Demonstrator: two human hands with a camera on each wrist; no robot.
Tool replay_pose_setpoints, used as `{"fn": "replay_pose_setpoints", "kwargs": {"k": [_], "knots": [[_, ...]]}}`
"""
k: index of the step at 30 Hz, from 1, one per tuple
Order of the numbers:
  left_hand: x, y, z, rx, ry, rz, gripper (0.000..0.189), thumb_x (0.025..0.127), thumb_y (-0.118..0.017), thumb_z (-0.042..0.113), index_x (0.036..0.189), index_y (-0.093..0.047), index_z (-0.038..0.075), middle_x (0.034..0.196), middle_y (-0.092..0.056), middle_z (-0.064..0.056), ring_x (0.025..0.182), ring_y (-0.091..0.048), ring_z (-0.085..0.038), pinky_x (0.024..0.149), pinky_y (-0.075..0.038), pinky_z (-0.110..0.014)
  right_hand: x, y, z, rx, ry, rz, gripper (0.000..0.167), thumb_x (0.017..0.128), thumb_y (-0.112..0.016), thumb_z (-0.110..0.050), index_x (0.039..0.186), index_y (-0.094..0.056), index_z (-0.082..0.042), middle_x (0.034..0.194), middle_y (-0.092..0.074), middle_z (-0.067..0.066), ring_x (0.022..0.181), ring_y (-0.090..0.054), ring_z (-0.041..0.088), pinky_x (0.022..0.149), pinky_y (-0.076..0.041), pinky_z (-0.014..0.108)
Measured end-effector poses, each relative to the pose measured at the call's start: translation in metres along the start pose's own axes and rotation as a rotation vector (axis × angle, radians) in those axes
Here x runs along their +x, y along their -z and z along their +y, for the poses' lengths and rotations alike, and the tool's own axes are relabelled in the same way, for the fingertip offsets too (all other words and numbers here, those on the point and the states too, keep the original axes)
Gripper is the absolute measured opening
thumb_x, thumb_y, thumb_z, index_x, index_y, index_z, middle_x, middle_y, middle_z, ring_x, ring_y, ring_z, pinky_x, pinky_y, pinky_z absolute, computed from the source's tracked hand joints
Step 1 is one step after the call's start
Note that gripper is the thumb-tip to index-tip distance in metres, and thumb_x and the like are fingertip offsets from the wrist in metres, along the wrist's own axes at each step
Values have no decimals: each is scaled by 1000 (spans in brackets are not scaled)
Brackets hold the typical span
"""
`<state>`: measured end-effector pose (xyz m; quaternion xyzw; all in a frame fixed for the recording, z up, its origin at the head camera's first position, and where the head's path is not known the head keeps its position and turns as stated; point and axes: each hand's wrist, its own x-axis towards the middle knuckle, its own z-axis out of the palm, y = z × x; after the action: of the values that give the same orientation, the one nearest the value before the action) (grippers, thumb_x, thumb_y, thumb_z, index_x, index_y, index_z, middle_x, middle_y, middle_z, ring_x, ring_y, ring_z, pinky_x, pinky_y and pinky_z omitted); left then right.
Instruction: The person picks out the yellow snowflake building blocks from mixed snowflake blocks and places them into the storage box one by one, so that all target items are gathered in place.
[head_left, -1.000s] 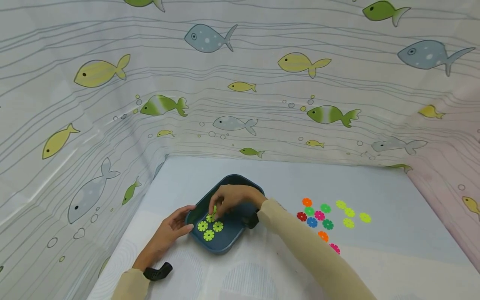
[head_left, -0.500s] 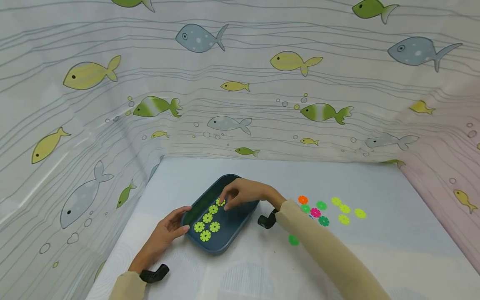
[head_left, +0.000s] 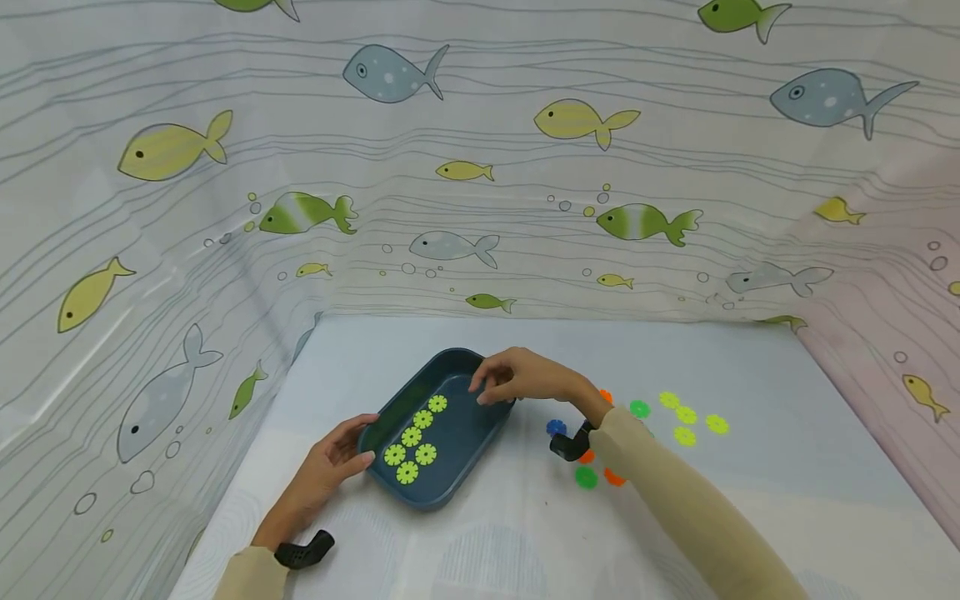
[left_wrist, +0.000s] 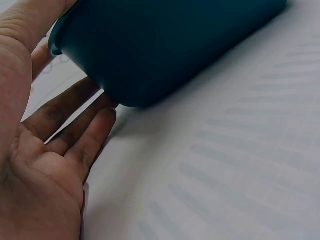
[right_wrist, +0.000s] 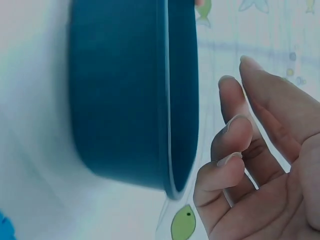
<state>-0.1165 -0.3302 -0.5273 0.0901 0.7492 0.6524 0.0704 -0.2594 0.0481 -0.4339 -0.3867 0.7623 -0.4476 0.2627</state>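
Note:
A dark blue oblong tray stands on the white tabletop in the head view. Inside, on its left part, lie several yellow-green notched discs. My left hand holds the tray's near left corner, thumb at the rim. In the left wrist view, fingers of that hand touch the tray's outer wall near its base. Above the tray's right rim hovers my right hand, its fingers loosely bent. The right wrist view shows nothing between those fingers, apart from the tray wall.
Right of the tray lie loose notched discs: a blue one, a green one, an orange one and several yellow-green ones. The right forearm hides part of this group. A fish-patterned curtain surrounds the table.
My right hand has let go of a yellow-green disc, which lies at the upper end of the discs in the tray. It has moved right to the rim. The left hand stays at the corner.

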Motion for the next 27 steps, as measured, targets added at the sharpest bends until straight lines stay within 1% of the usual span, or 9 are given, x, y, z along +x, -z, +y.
{"fn": "replay_pose_setpoints", "kwargs": {"k": [3, 6, 9, 11, 14, 19, 22, 25, 27], "knots": [[0, 0, 0, -2, -1, 2, 62, 99, -69, 8, 155, -43, 9, 156, -42, -16, 134, -48, -4, 104, -43, -16, -9, 4, 2, 2, -10, 23, 17, 96, -75, -22, 112, -74, -24, 97, -71, 20, 81, -59, 43, 65, -50, 43], [0, 0, 0, 0, 9, 5, 62, 99, -69, 9, 155, -43, 10, 156, -42, -15, 135, -48, -3, 104, -43, -16, -18, 7, 3, 4, -22, 41, 18, 96, -75, -23, 114, -74, -21, 96, -71, 17, 84, -58, 48, 67, -52, 51], [0, 0, 0, 5, 19, 8, 62, 99, -69, 9, 155, -43, 11, 157, -41, -14, 135, -47, -1, 104, -42, -15, -28, 10, 6, 17, -36, 61, 22, 96, -75, -24, 116, -74, -15, 97, -72, 13, 88, -58, 52, 71, -51, 58], [0, 0, -1, 8, 21, 8, 61, 99, -69, 10, 155, -43, 12, 157, -41, -14, 135, -46, -1, 104, -41, -15, -35, 13, 9, 23, -49, 78, 26, 96, -76, -25, 118, -73, -11, 99, -72, 15, 90, -59, 53, 73, -52, 61], [-1, 0, -1, 8, 16, 4, 61, 99, -68, 9, 155, -43, 12, 157, -40, -15, 135, -46, -1, 104, -41, -15, -45, 18, 15, 35, -69, 105, 29, 96, -76, -24, 120, -73, -7, 101, -71, 17, 93, -58, 56, 76, -52, 62], [0, 0, -1, -2, 14, 4, 61, 100, -67, 8, 155, -43, 12, 157, -41, -15, 135, -47, -2, 104, -42, -15, -59, 27, 23, 22, -92, 148, 25, 96, -76, -26, 117, -74, -13, 97, -70, 10, 91, -58, 55, 75, -53, 60], [0, 0, -2, -2, 16, 4, 61, 100, -68, 8, 155, -43, 12, 157, -41, -14, 135, -48, -3, 104, -42, -16, -69, 32, 28, 12, -119, 172, 23, 95, -77, -30, 115, -75, -18, 98, -70, 9, 91, -59, 51, 75, -55, 57], [0, 0, -2, 2, 19, 5, 61, 100, -68, 8, 155, -43, 12, 157, -41, -14, 135, -48, -3, 104, -42, -15, -80, 36, 32, 8, -148, 196, 21, 95, -77, -31, 113, -75, -21, 100, -70, 8, 95, -60, 50, 76, -55, 55], [0, 0, -2, 5, 23, 9, 61, 99, -68, 8, 155, -44, 13, 156, -41, -14, 134, -48, -3, 104, -42, -15, -86, 39, 36, 17, -162, 210, 20, 96, -76, -31, 113, -74, -21, 102, -71, 11, 98, -60, 51, 78, -55, 55]]}}
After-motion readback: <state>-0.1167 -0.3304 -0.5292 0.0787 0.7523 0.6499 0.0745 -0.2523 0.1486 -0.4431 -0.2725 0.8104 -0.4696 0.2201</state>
